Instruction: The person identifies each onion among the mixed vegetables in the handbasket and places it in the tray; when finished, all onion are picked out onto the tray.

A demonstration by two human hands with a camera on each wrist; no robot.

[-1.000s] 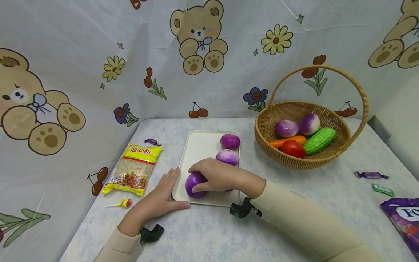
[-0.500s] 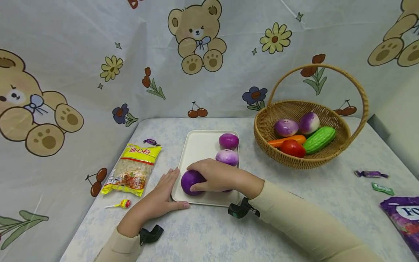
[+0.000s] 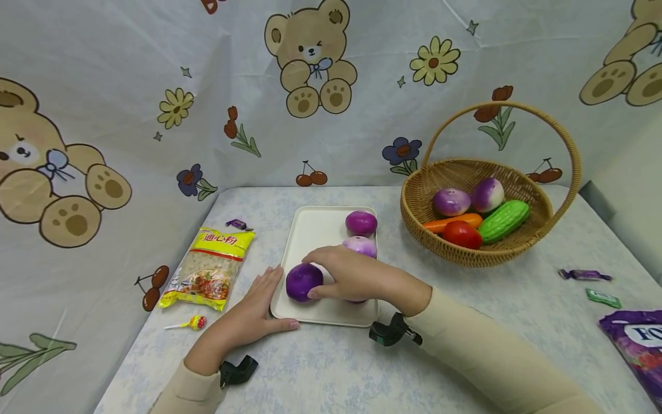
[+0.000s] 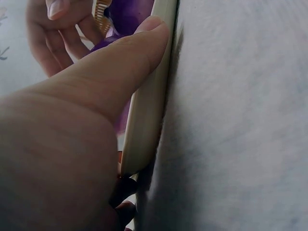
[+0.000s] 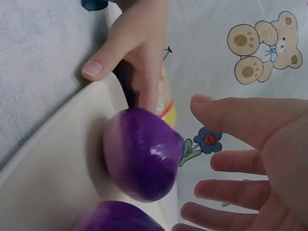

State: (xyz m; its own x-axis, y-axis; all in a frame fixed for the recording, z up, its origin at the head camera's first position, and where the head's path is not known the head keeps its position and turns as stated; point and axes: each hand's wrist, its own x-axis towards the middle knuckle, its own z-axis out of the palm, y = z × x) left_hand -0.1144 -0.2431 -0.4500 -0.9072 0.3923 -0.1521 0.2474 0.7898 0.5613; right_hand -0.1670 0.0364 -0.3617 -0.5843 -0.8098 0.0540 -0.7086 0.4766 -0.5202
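The right hand [image 3: 357, 276] hovers over the near part of the tray [image 3: 315, 230], fingers spread and relaxed; the right wrist view shows a gap between its fingers [image 5: 226, 166] and the dark purple onion [image 3: 303, 282], so it holds nothing. That onion sits at the tray's near left corner, just left of the right hand's fingertips. A second purple shape shows under the right palm at the tray's near edge, mostly hidden. The left hand [image 3: 256, 313] lies flat on the table [image 3: 465, 322], palm down and fingers straight, with its thumb pressed along the tray's left rim [image 4: 149, 120]. Two more onions stand along the tray's right edge: a pale one [image 3: 360, 246] just beyond the right hand and a darker one [image 3: 361, 222] at the far right corner. A noodle packet [image 3: 209, 267] lies near the table's left edge, with a lollipop [image 3: 191, 323] just in front of it. The basket [image 3: 517, 250] of vegetables stands at the far right of the table
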